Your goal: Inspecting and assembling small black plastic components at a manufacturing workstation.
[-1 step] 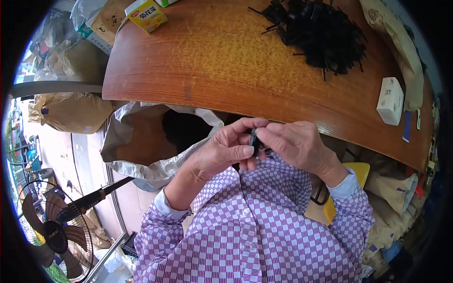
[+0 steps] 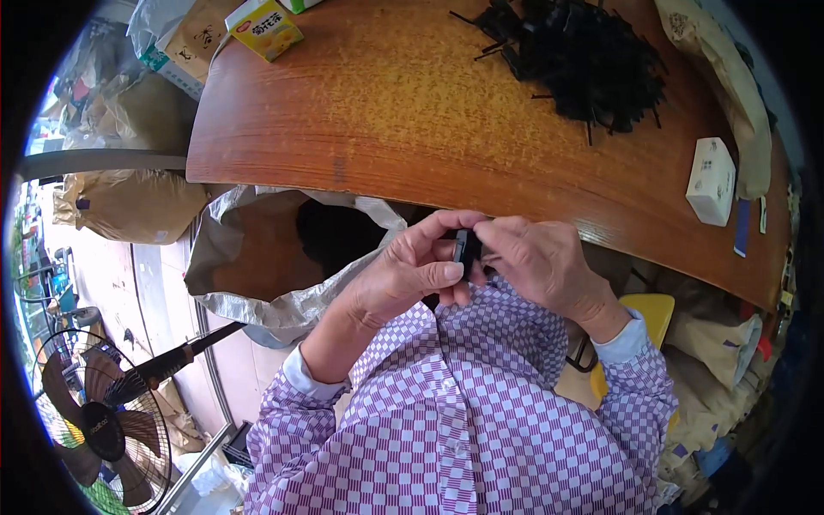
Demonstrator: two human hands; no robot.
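Observation:
My left hand point(image 2: 403, 270) and my right hand point(image 2: 541, 262) meet in front of my chest, just below the near edge of the wooden table point(image 2: 386, 112). Together they pinch a small black plastic part point(image 2: 466, 247) between thumbs and fingertips. Most of the part is hidden by my fingers. A large pile of similar black parts point(image 2: 584, 56) lies on the far right of the table, well away from both hands.
A small white box point(image 2: 711, 180) stands near the table's right edge. A yellow-green drink carton point(image 2: 264, 26) sits at the far left. Under the table an open paper sack point(image 2: 275, 257) holds dark items. A floor fan point(image 2: 94, 421) stands at lower left, and a yellow stool point(image 2: 652, 313) is beside my right arm.

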